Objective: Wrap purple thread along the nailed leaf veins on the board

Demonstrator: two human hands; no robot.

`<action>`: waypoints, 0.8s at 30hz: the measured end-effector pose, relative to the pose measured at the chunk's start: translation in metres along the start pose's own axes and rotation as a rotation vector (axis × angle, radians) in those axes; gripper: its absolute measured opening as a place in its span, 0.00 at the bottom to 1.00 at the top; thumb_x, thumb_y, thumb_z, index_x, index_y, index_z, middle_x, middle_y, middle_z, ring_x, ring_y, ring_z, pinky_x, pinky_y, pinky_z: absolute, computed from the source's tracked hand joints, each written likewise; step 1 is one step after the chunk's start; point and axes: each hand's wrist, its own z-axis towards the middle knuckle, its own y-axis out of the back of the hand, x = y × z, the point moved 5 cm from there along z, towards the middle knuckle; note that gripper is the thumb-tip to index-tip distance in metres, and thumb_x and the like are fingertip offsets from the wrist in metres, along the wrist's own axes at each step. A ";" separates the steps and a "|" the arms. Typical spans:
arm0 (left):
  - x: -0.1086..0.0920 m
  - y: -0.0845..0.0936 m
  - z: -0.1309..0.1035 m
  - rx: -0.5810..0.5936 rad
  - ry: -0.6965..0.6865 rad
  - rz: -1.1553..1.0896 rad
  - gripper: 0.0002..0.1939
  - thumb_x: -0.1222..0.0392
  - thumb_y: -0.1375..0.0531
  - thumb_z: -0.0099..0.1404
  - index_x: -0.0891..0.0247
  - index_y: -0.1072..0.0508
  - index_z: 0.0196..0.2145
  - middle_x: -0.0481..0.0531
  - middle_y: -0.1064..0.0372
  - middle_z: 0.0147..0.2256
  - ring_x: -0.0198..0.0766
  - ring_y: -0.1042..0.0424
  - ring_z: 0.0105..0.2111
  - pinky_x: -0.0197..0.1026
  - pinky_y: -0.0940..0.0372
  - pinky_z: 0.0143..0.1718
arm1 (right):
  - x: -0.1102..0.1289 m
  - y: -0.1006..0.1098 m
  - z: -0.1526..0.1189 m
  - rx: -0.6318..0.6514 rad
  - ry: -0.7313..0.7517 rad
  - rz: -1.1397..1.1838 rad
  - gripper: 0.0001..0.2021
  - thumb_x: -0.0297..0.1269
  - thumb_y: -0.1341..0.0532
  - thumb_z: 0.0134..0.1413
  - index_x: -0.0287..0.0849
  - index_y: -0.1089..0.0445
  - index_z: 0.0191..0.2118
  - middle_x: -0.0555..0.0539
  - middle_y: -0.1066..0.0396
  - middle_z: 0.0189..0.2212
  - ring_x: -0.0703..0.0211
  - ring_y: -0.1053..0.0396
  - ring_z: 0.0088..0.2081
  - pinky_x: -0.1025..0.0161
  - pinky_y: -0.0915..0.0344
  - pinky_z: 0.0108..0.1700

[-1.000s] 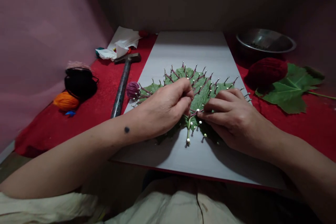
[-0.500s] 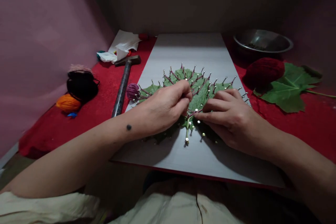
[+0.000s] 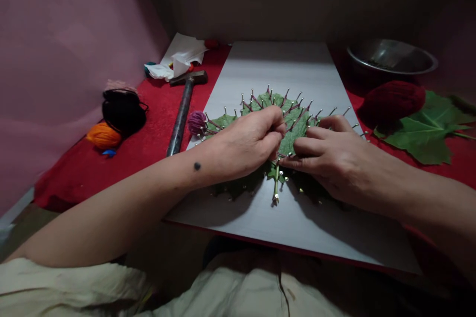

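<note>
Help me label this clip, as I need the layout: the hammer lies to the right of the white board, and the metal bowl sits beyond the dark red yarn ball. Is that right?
Not quite: the hammer lies to the left of the white board, as the head view shows. The metal bowl does sit beyond the dark red yarn ball.

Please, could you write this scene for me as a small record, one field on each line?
left hand: fingers pinched together above pinned leaf; contents hidden
right hand: fingertips beside the leaf's stem
work: leaf bristling with nails, purplish yarn between some
support: white board
left side: hammer; purple, orange, black yarn
right side: dark-red yarn, loose leaf, metal bowl
</note>
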 end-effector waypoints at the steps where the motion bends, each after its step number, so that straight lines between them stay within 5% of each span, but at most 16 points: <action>1: 0.000 0.000 0.000 -0.005 -0.007 -0.004 0.08 0.71 0.50 0.63 0.61 0.37 0.30 0.45 0.36 0.25 0.32 0.39 0.25 0.37 0.43 0.26 | 0.000 0.001 0.002 0.018 0.012 -0.011 0.15 0.26 0.48 0.56 0.46 0.27 0.41 0.47 0.31 0.30 0.54 0.41 0.34 0.51 0.54 0.44; 10: 0.002 0.001 0.002 0.003 0.004 -0.033 0.09 0.73 0.49 0.63 0.62 0.36 0.29 0.45 0.36 0.25 0.32 0.40 0.25 0.37 0.45 0.26 | -0.003 -0.003 -0.014 0.005 0.014 0.044 0.19 0.26 0.47 0.60 0.50 0.32 0.53 0.50 0.34 0.29 0.57 0.44 0.33 0.53 0.54 0.44; 24: 0.000 0.002 0.003 0.000 -0.001 -0.032 0.11 0.75 0.50 0.62 0.62 0.37 0.27 0.45 0.35 0.25 0.31 0.38 0.25 0.36 0.42 0.25 | -0.006 -0.007 -0.011 0.035 0.018 0.116 0.20 0.25 0.48 0.60 0.49 0.31 0.53 0.50 0.32 0.29 0.57 0.42 0.34 0.54 0.53 0.46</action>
